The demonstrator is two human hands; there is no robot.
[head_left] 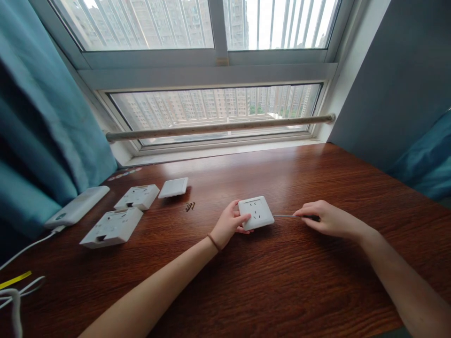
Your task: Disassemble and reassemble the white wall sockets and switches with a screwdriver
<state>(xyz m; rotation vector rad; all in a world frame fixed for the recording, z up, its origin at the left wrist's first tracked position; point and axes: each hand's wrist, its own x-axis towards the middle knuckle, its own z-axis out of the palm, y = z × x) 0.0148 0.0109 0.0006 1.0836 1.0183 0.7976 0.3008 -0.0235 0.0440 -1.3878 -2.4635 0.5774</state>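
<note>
My left hand (232, 219) grips a white wall socket (256, 212) by its left edge, thumb on the front plate and fingers behind. The socket is tilted, its slots facing up toward me. My right hand (322, 218) is closed around the dark handle of a screwdriver (286, 216). The screwdriver's thin metal shaft points left and its tip meets the socket's right edge; whether it sits in a gap there I cannot tell. Left of my left hand, several small screws (190, 206) lie together on the brown wooden table (282, 281).
Two white mounting boxes (112, 227) and a white plate (174, 187) lie to the left. Beyond them are a white power strip-like block (77, 206) with a cable, a yellow strip (16, 280) and a blue curtain (52, 117). A rail (221, 127) crosses the window behind the table.
</note>
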